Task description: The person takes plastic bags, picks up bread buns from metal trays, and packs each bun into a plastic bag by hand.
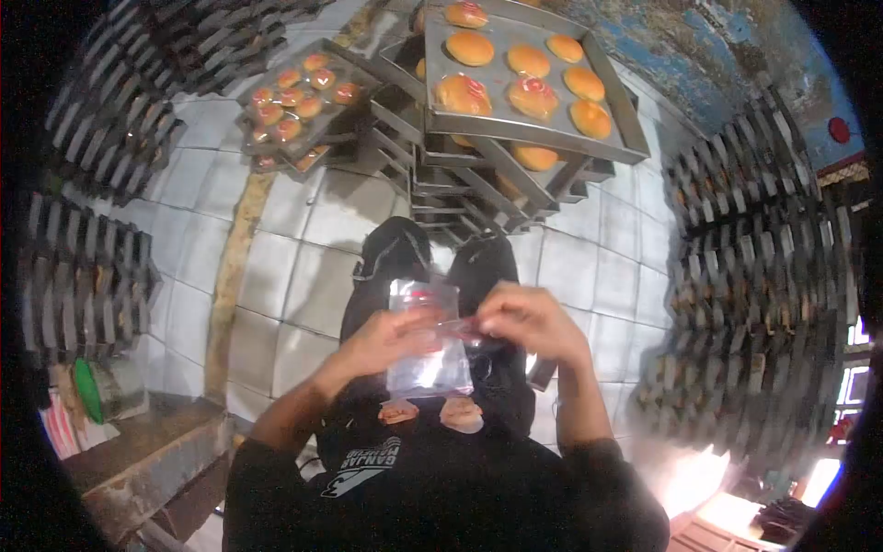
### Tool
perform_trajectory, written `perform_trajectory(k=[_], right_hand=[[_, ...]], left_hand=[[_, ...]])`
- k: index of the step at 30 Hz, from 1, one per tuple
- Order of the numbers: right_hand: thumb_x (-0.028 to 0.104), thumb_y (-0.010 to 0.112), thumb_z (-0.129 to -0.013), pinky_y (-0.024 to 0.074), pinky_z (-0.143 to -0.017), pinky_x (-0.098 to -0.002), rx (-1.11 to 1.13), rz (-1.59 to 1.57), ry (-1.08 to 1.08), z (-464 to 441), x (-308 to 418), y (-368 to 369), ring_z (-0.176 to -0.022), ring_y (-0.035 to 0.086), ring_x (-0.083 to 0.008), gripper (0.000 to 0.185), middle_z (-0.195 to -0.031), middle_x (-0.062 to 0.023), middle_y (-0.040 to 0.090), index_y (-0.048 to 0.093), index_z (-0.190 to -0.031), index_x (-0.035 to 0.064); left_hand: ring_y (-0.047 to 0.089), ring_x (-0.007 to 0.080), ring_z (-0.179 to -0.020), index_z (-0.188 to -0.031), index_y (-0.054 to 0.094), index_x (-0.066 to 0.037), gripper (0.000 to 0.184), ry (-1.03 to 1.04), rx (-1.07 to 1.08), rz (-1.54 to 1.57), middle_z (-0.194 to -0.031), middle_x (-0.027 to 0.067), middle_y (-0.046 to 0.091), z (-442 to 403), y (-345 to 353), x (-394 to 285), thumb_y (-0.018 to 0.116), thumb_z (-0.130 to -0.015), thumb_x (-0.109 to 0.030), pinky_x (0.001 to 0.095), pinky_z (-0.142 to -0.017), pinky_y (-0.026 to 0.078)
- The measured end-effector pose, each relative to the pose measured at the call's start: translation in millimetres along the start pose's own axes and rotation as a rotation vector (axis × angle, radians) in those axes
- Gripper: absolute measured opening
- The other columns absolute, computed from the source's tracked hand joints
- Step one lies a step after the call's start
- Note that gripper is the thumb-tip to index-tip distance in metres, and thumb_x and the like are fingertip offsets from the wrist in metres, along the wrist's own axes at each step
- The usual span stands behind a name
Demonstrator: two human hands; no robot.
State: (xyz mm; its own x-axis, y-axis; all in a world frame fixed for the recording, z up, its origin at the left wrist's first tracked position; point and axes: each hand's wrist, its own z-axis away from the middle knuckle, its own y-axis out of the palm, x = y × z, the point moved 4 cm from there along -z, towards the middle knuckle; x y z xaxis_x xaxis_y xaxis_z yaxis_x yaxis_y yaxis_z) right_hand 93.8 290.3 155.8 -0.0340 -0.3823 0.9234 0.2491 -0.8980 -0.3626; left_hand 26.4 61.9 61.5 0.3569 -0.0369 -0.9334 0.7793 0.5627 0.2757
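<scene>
We are looking down at our lap, where clear plastic [430,375] with some red print is lying across our dark trousers [504,391]. Our left hand [382,342] is coming in over the left side of the plastic, its fingers reaching across the middle. Our right hand [529,322] is meeting the right edge, with thumb and fingertips pinching the film there. Blur and glare are hiding the left fingertips, so we cannot tell whether they are gripping or only resting.

To be handling this well, we should be keeping the left hand light and flat, so the plastic is not sliding on our lap. The right thumb should be rubbing gently against the finger, parting one layer at a time; such thin film is probably creasing easily under a hard tug.

The plastic is lying beneath the left fingers, with its right edge between the right fingertips and its near end showing bare, closer to our body. Ahead of the plastic and a little right, a metal tray [589,147] is holding glossy buns [470,49] on top of a stack. Ahead and left of the plastic, wrapped buns [289,97] are sitting together.
</scene>
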Motion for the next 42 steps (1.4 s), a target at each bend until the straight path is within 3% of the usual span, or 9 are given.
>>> perform_trajectory(k=[1, 4, 7, 14, 16, 20, 29, 33, 42], right_hand=[[0.019, 0.078, -0.089, 0.0573, -0.087, -0.0366, 0.028, -0.538, 0.245, -3.8, -23.7, -12.1, -0.094, 0.069, -0.0291, 0.038, -0.116, -0.0137, 0.069, 0.068, -0.123, 0.0075], [0.018, 0.076, -0.091, 0.0568, -0.085, -0.0332, -0.376, 1.06, -0.094, -18.9, -35.3, -83.7, -0.095, 0.071, -0.0218, 0.048, -0.128, -0.0148, 0.067, 0.062, -0.137, 0.0084], [0.031, 0.063, -0.101, 0.0547, -0.079, -0.0335, -0.618, 0.406, 0.237, -66.9, 3.5, -204.5, -0.086, 0.071, -0.0198, 0.041, -0.09, -0.0123, 0.076, 0.066, -0.133, 0.0049], [0.052, 0.047, -0.106, 0.0523, -0.082, -0.0497, -0.573, 1.127, 0.287, -172.0, -175.5, -406.3, -0.092, 0.07, -0.0391, 0.058, -0.098, -0.0271, 0.072, 0.069, -0.115, -0.0008], [0.049, 0.06, -0.1, 0.0548, -0.079, -0.0439, -0.45, 1.022, 0.57, -170.0, -129.9, -372.2, -0.09, 0.072, -0.031, 0.052, -0.093, -0.0213, 0.074, 0.07, -0.116, 0.0001], [0.035, 0.079, -0.09, 0.0555, -0.075, -0.0321, -0.541, 0.601, 0.234, -136.4, -38.5, -282.6, -0.088, 0.071, -0.0143, 0.045, -0.099, -0.0118, 0.076, 0.069, -0.117, 0.0008], [0.017, 0.08, -0.09, 0.0554, -0.092, -0.0331, -0.635, -0.266, -0.098, -75.9, 26.2, -79.7, -0.112, 0.066, -0.0222, 0.058, -0.126, -0.011, 0.066, 0.054, -0.141, 0.0039], [0.005, 0.08, -0.083, 0.0516, -0.103, -0.0398, -0.492, 0.615, -0.58, -67.0, 8.7, 40.1, -0.119, 0.064, -0.0308, 0.047, -0.131, -0.0182, 0.061, 0.061, -0.125, 0.0021], [0.0, 0.068, -0.076, 0.0352, -0.115, -0.0591, -0.58, 0.713, -0.456, -81.2, 26.9, 72.8, -0.128, 0.059, -0.0357, 0.043, -0.128, -0.0184, 0.064, 0.063, -0.119, 0.0028]], left_hand=[[0.071, 0.0218, -0.109, -0.127, 0.072, -0.005, 0.038, 0.017, 0.001, 0.018, -0.121, 0.0127, 0.073, -5.3, -9.2, 0.4, 0.079, -0.092, -0.017, 0.0351, -0.095, 0.057], [0.065, 0.0118, -0.063, -0.107, 0.069, -0.003, 0.016, -0.067, -0.246, 0.147, -0.077, 0.0022, 0.07, -12.4, -26.3, -16.6, 0.073, -0.097, -0.015, 0.0288, -0.062, 0.055], [0.064, 0.0105, -0.065, -0.099, 0.065, -0.007, 0.017, 0.082, -0.539, 0.393, -0.081, 0.0043, 0.068, -22.2, -58.0, -27.8, 0.069, -0.101, -0.023, 0.0263, -0.057, 0.052], [0.057, 0.011, -0.059, -0.105, 0.064, -0.009, 0.026, 0.074, -0.589, 0.511, -0.08, 0.0034, 0.066, -18.0, -89.6, 15.1, 0.063, -0.104, -0.035, 0.0265, -0.052, 0.045], [0.058, 0.0105, -0.059, -0.106, 0.064, -0.008, 0.025, 0.072, -0.638, 0.498, -0.078, 0.003, 0.066, -5.1, -96.5, 4.9, 0.061, -0.105, -0.033, 0.0254, -0.052, 0.046], [0.066, 0.015, -0.07, -0.114, 0.063, -0.003, 0.03, 0.074, -0.62, 0.466, -0.093, 0.0111, 0.073, -17.5, -103.4, 0.2, 0.058, -0.106, -0.032, 0.0295, -0.063, 0.056], [0.071, 0.0284, -0.111, -0.116, 0.061, 0.001, 0.03, 0.201, -0.63, 0.821, -0.117, 0.0184, 0.073, -97.1, -87.9, -36.2, 0.066, -0.102, -0.025, 0.045, -0.085, 0.06], [0.07, 0.0308, -0.109, -0.121, 0.062, -0.001, 0.038, 0.1, -0.581, 0.739, -0.113, 0.0145, 0.072, -104.0, -51.7, -64.6, 0.064, -0.102, -0.034, 0.0431, -0.091, 0.058], [0.069, 0.0255, -0.108, -0.122, 0.067, -0.006, 0.034, -0.014, -0.326, 0.968, -0.113, 0.0095, 0.073, -68.1, -32.8, -46.0, 0.052, -0.104, -0.032, 0.0408, -0.1, 0.054]])
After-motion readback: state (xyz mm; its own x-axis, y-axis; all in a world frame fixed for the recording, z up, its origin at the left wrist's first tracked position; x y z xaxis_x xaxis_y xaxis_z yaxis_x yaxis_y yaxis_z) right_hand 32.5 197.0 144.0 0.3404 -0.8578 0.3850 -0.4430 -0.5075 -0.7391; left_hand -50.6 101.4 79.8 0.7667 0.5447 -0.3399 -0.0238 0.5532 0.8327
